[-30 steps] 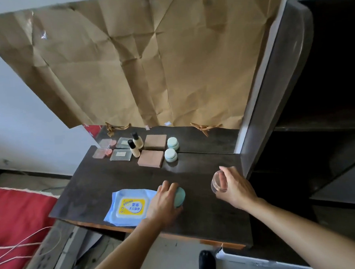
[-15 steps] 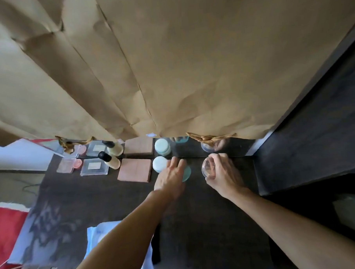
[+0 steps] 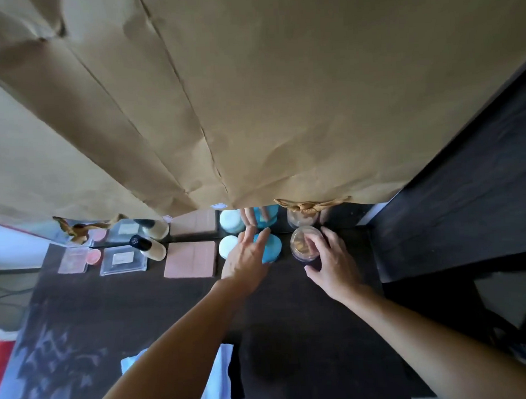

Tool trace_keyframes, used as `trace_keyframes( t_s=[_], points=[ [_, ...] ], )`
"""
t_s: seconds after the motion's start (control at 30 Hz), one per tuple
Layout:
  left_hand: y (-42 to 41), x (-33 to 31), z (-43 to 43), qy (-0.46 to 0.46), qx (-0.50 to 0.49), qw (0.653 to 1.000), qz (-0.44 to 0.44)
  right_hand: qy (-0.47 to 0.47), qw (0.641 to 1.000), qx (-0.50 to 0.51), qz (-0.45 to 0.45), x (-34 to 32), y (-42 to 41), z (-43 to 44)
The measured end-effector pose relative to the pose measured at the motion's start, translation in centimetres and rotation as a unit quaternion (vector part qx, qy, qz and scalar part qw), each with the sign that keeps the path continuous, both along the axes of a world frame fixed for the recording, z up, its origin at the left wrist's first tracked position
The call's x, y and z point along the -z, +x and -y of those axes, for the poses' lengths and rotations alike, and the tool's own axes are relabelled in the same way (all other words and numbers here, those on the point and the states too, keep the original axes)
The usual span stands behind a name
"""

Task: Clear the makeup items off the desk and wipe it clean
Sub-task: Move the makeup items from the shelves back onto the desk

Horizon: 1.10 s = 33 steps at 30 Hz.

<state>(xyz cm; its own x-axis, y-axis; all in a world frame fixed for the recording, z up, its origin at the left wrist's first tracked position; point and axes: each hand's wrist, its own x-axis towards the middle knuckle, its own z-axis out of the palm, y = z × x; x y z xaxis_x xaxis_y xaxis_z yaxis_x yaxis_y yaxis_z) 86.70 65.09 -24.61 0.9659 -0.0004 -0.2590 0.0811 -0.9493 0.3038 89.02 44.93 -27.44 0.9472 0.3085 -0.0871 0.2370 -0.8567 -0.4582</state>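
On the dark desk (image 3: 134,319), against the mirror at the back, my left hand (image 3: 248,260) rests on a teal round jar (image 3: 273,247) with its fingers spread over the lid. My right hand (image 3: 334,262) grips a clear round jar (image 3: 303,243) holding tan powder, standing on the desk just right of the teal one. Left of them stand a pale mint jar (image 3: 227,246), a pink flat palette (image 3: 190,259), a foundation bottle (image 3: 148,247) with a black cap, a clear compact (image 3: 122,259) and a pink blush case (image 3: 77,260).
Brown paper (image 3: 251,94) covers most of the mirror and hangs over the row of items. A blue wet-wipe pack (image 3: 215,379) lies near the front edge under my left forearm. A dark cabinet side (image 3: 465,175) walls in the desk on the right.
Both hands carried their jars from the desk's front to the back by the mirror and set them down. My left hand's fingers have spread over the teal jar.
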Motion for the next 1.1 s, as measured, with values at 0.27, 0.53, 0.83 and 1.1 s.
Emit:
trace_keyframes(
  t_s=[0.27, 0.53, 0.83, 1.1],
  points=[
    [-9.8, -2.6, -8.6, -0.052, -0.121, 0.987, 0.096, 0.063, 0.997, 0.023, 0.04, -3.2, -8.1, -4.5],
    [-23.3, 0.5, -18.0, -0.048, -0.365, 0.924, -0.099, 0.105, 0.956, 0.098, -0.254, -1.5, -17.6, -13.6],
    [-25.4, 0.8, -16.3, -0.327, -0.466, 0.807, -0.155, 0.16, 0.92, 0.181, -0.309, -0.9, -19.5, -16.6],
    [-16.8, -3.9, -11.2, -0.427, -0.394, 0.803, -0.132, 0.27, 0.877, 0.302, -0.257, -4.8, -16.6, -7.9]
  ],
)
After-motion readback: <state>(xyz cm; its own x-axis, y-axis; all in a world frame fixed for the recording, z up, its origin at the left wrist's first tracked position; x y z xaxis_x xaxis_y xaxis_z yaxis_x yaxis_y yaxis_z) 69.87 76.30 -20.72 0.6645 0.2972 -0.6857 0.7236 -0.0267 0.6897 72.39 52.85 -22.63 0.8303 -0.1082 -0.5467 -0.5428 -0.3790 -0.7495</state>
